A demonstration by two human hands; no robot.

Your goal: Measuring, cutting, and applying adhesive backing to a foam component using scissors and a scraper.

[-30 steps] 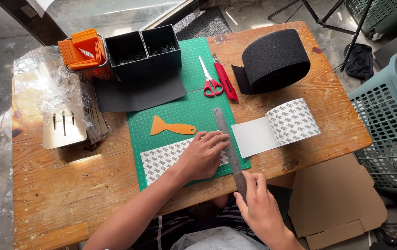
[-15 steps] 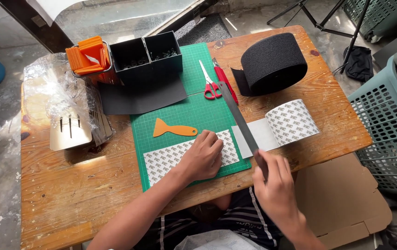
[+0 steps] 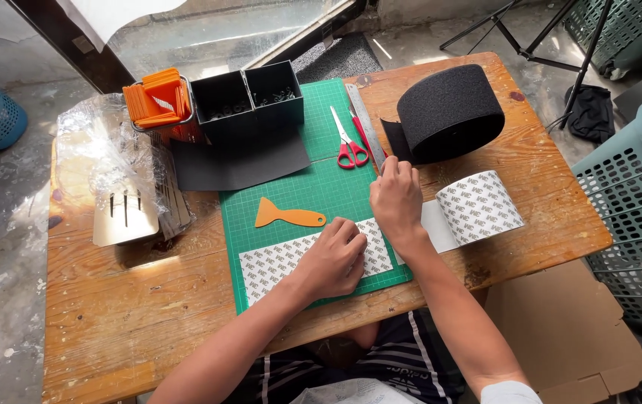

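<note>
Ruler going down beside the black roll while the other hand is pinning the patterned strip.

The right hand (image 3: 395, 198) is closing its grip on the near end of the metal ruler (image 3: 364, 123), fingers clamped around it, the blade running away from the grip toward the far edge of the green cutting mat (image 3: 321, 187), just beside the red scissors (image 3: 348, 142). The left hand (image 3: 333, 258) is pressing flat, fingers together, on the patterned adhesive strip (image 3: 268, 262), which is lying directly under it and trailing out to the patterned roll (image 3: 478, 206) past the right wrist. Judging by this, keeping that palm firm is helping the strip stay put. An orange scraper (image 3: 287, 215) is sitting just beyond the left hand on the counter (image 3: 111, 314).
</note>
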